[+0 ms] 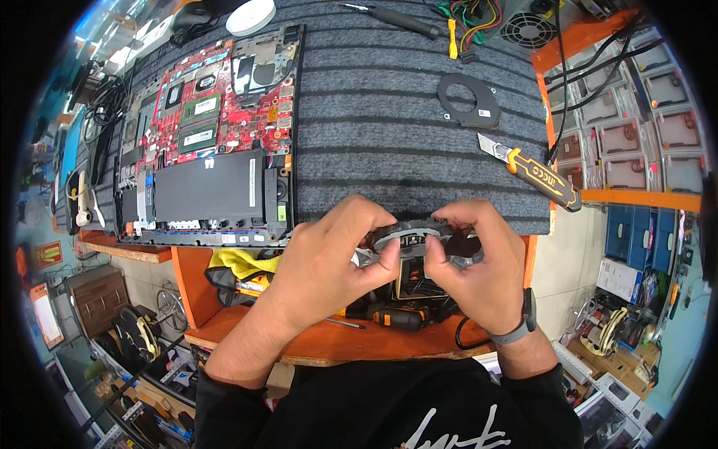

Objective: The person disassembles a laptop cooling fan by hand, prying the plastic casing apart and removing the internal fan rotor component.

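Observation:
Between my two hands, at the near edge of the mat, is a dark laptop cooling fan (410, 233) tilted up on edge, with a pale curved rim showing. My left hand (333, 243) pinches its left side between thumb and fingers. The opposite side is gripped by my right hand (485, 254), thumb toward me. Fingertips and the fan's far face are partly hidden. Off to the left lies an uncovered laptop base with a red circuit board (245, 122) and a black battery (200, 187). A flat black fan cover (486, 103) with a round hole rests beyond my right hand.
A utility knife (540, 178), blade out, lies at the right edge of the grey striped mat (359, 97). Farther back are a screwdriver (404, 21) and coloured cables (479, 19). Below the tabletop, an orange shelf (284, 340) holds tools and a yellow cloth (243, 260).

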`<action>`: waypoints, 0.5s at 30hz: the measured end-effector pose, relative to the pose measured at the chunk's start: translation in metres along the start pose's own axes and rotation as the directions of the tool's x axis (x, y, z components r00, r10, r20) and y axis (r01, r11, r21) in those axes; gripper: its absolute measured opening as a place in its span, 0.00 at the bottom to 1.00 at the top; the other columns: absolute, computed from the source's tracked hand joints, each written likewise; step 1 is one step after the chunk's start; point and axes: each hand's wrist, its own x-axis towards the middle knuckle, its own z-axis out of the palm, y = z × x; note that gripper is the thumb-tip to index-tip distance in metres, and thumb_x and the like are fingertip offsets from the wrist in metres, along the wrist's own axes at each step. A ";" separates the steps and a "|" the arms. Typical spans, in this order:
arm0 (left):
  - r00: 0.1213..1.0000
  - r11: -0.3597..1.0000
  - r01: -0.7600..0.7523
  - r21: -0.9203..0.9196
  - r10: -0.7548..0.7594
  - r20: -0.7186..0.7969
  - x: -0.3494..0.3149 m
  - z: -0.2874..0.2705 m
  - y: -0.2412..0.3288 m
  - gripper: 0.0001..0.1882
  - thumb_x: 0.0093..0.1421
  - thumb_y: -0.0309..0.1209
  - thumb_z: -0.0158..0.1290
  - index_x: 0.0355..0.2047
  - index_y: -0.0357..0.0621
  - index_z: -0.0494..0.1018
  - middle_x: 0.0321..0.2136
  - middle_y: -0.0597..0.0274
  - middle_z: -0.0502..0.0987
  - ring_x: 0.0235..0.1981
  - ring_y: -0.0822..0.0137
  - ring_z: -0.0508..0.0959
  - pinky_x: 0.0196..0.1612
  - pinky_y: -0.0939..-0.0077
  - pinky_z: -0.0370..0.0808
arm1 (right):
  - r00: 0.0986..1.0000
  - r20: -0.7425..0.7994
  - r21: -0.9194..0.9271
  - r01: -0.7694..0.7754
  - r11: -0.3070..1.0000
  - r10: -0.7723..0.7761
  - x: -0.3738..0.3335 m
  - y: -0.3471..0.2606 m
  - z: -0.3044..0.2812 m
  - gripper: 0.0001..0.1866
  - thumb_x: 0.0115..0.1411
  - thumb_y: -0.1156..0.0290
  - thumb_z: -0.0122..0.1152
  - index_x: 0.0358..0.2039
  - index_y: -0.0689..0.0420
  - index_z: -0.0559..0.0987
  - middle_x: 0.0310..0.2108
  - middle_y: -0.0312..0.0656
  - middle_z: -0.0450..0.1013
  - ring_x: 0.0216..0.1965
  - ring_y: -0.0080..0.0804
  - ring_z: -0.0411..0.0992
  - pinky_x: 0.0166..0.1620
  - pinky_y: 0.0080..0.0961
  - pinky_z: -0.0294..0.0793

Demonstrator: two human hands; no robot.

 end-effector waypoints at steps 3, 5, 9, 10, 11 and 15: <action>1.000 1.000 0.006 0.016 -0.006 0.028 0.000 -0.002 0.002 0.13 0.55 0.28 0.63 0.36 0.41 0.71 0.31 0.59 0.77 0.28 0.61 0.83 0.29 0.71 0.80 | 1.000 -0.002 0.015 -0.011 1.000 0.011 -0.002 0.000 0.001 0.16 0.51 0.78 0.69 0.40 0.59 0.76 0.31 0.44 0.73 0.31 0.36 0.75 0.34 0.29 0.75; 0.999 1.000 0.021 -0.009 -0.021 0.028 0.000 -0.002 0.002 0.12 0.55 0.28 0.63 0.36 0.41 0.71 0.30 0.59 0.77 0.27 0.62 0.83 0.29 0.71 0.80 | 1.000 -0.003 0.027 -0.018 0.999 0.018 -0.003 0.000 0.001 0.16 0.52 0.78 0.69 0.41 0.59 0.76 0.32 0.43 0.73 0.31 0.34 0.75 0.35 0.27 0.75; 0.991 0.967 0.136 -0.215 -0.137 0.014 -0.001 -0.003 0.002 0.12 0.57 0.25 0.62 0.38 0.40 0.70 0.29 0.62 0.77 0.27 0.70 0.81 0.30 0.74 0.79 | 1.000 -0.004 0.113 -0.015 0.993 0.015 -0.002 0.005 -0.002 0.19 0.53 0.76 0.71 0.46 0.58 0.76 0.35 0.40 0.75 0.33 0.27 0.75 0.37 0.23 0.75; 0.982 0.940 0.183 -0.287 -0.186 0.017 -0.001 -0.003 0.002 0.12 0.57 0.23 0.61 0.38 0.39 0.70 0.29 0.63 0.76 0.28 0.73 0.80 0.31 0.76 0.79 | 0.999 0.005 0.210 -0.037 0.977 0.037 0.000 0.006 -0.005 0.24 0.53 0.74 0.72 0.50 0.59 0.75 0.39 0.40 0.75 0.36 0.26 0.74 0.39 0.23 0.74; 0.976 0.904 0.200 -0.378 -0.217 -0.001 -0.001 -0.004 0.001 0.12 0.58 0.22 0.61 0.39 0.39 0.70 0.29 0.65 0.76 0.29 0.75 0.79 0.31 0.78 0.78 | 0.998 0.015 0.305 -0.059 0.951 0.056 0.002 0.007 -0.009 0.28 0.53 0.73 0.73 0.54 0.59 0.73 0.42 0.40 0.75 0.39 0.24 0.74 0.42 0.23 0.74; 0.947 0.748 0.240 -0.619 -0.321 -0.021 0.001 -0.006 -0.003 0.14 0.59 0.18 0.59 0.43 0.40 0.68 0.29 0.71 0.73 0.31 0.83 0.74 0.32 0.87 0.73 | 0.970 -0.095 0.663 -0.107 0.741 0.225 0.006 0.021 -0.023 0.35 0.61 0.56 0.64 0.63 0.62 0.65 0.50 0.45 0.70 0.52 0.29 0.68 0.55 0.29 0.68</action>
